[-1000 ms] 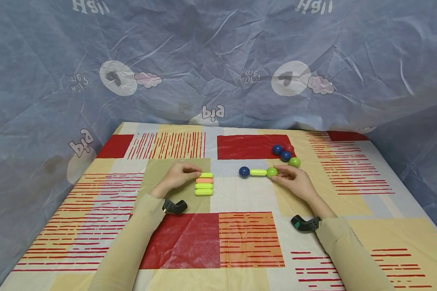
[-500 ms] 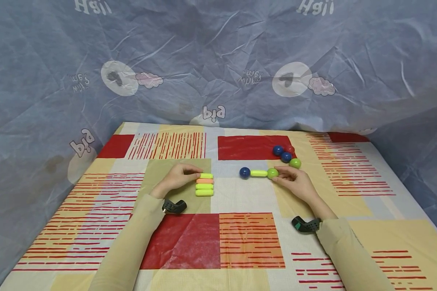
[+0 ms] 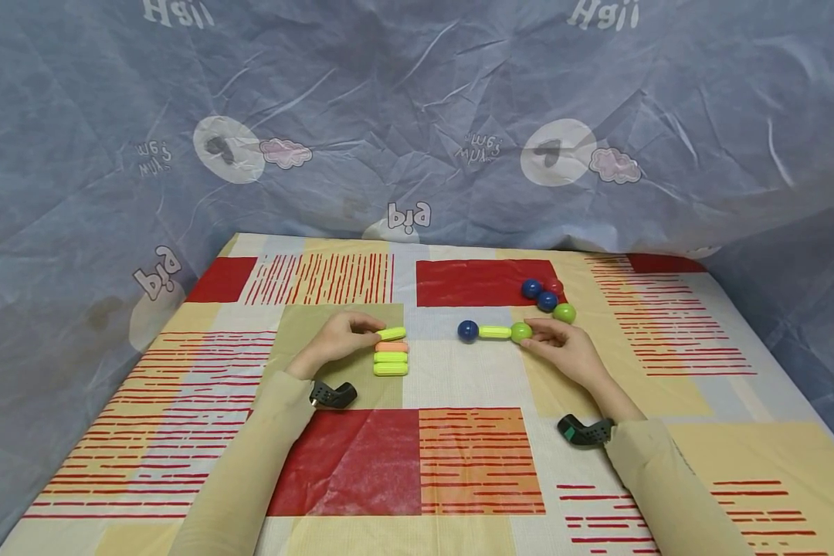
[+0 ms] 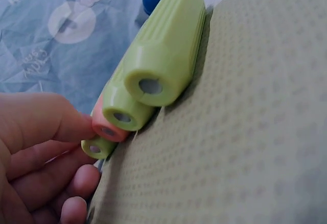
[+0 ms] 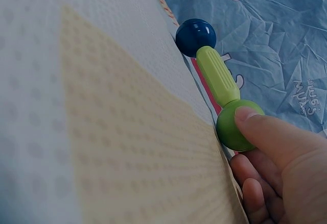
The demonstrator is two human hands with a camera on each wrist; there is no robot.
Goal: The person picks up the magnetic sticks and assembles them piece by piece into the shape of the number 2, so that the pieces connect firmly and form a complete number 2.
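My left hand [image 3: 340,337] pinches the farthest yellow-green magnetic stick [image 3: 392,333] by its left end. That stick sits slightly askew, its right end pointing a little away. Beside it lie an orange stick [image 3: 391,347] and two more yellow-green sticks, side by side; grey discs show in their ends in the left wrist view. My right hand [image 3: 563,347] holds a green ball [image 5: 237,127] between thumb and fingers. This ball joins one end of another yellow-green stick [image 5: 217,76], and a dark blue ball [image 5: 196,37] sits on its other end. The joined piece lies on the table.
Behind my right hand are two blue balls [image 3: 547,301], a red ball [image 3: 554,286] and a loose green ball [image 3: 564,313]. A patterned cloth [image 3: 483,463] covers the table. A grey-blue printed curtain [image 3: 361,116] hangs along its back and sides.
The stick in my left hand has turned slightly and come apart from the orange one at its right end. My right hand and the joined piece look almost unmoved.
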